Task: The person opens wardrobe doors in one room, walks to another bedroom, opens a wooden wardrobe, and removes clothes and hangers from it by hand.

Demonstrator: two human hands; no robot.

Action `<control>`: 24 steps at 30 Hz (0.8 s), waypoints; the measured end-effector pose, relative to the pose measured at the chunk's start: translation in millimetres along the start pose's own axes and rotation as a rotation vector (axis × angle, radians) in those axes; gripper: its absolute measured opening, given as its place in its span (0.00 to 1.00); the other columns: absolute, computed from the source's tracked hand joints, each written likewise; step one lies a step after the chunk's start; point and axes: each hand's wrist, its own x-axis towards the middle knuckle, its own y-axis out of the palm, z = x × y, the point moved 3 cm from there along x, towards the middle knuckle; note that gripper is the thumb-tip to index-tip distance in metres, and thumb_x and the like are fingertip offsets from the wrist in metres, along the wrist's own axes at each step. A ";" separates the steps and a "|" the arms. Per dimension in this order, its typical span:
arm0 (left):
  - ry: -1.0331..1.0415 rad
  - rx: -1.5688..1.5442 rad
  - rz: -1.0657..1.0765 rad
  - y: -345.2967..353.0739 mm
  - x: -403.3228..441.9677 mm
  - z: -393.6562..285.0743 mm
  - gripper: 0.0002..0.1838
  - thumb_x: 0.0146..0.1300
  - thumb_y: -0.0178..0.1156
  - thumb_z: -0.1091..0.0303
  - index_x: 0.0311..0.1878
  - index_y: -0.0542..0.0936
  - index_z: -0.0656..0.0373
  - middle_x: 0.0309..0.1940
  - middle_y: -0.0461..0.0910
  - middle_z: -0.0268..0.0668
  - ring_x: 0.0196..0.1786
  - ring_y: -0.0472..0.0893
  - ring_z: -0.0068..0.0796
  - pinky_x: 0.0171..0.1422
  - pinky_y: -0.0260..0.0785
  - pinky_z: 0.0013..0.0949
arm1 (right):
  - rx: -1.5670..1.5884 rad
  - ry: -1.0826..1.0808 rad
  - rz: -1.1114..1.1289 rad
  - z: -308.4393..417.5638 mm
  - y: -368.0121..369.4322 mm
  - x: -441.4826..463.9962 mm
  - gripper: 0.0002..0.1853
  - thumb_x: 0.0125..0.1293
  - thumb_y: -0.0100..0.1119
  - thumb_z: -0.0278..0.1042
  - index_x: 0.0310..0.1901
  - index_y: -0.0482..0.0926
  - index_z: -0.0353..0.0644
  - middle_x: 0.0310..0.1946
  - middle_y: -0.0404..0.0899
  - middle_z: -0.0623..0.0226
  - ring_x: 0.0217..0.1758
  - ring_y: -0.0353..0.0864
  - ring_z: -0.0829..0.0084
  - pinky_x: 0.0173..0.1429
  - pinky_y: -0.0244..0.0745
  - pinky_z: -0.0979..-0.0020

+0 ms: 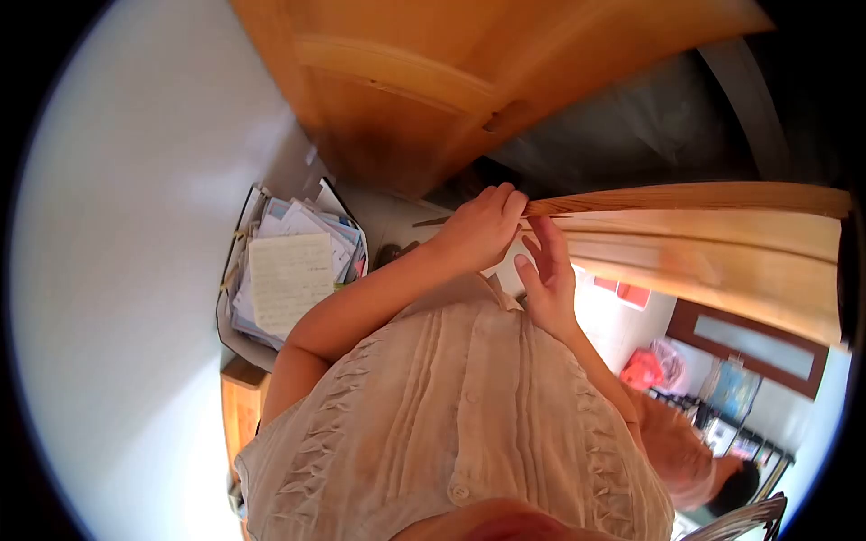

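Note:
A wooden cabinet door (686,199) stands swung out on the right, its narrow edge towards me. My left hand (487,224) is closed around the near end of that edge, fingers curled over it. Just beside it, my right hand (550,279) has its fingers apart; the fingertips touch or nearly touch the underside of the same door end. A second wooden door panel (388,99) is ahead of me. Between the two doors, the dark inside of the cabinet (622,126) shows, with something grey and blurred in it.
An open box (236,338) stacked with papers (293,279) stands on my left by the white wall (135,225). Behind the door on the right are another person (672,446), a red bag (641,368) and a dark shelf (722,419) with items.

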 end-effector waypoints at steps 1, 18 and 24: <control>0.020 -0.008 0.040 0.6 -4.0 -3.4 0.16 0.54 0.60 0.74 0.44 0.69 0.66 0.40 0.72 0.49 0.46 0.75 0.50 0.44 0.73 0.43 | -0.004 0.014 -0.038 -0.4 1.0 -9.4 0.32 0.66 0.54 0.21 0.69 0.54 0.35 0.65 0.61 0.58 0.72 0.59 0.65 0.72 0.58 0.61; 0.707 -0.039 0.659 73.4 -37.7 -95.3 0.15 0.58 0.54 0.69 0.50 0.75 0.58 0.42 0.76 0.41 0.45 0.79 0.40 0.50 0.73 0.43 | -0.101 0.111 -0.658 -36.1 -59.0 -208.8 0.18 0.60 0.65 0.26 0.51 0.75 0.31 0.45 0.78 0.60 0.49 0.77 0.67 0.55 0.72 0.67; 0.462 0.834 0.474 61.6 71.4 -24.7 0.15 0.57 0.54 0.69 0.49 0.79 0.56 0.42 0.79 0.40 0.52 0.76 0.40 0.69 0.57 0.47 | -0.515 0.125 -1.055 -52.9 -131.9 -262.3 0.10 0.70 0.53 0.30 0.43 0.76 0.30 0.37 0.77 0.64 0.39 0.73 0.71 0.48 0.70 0.69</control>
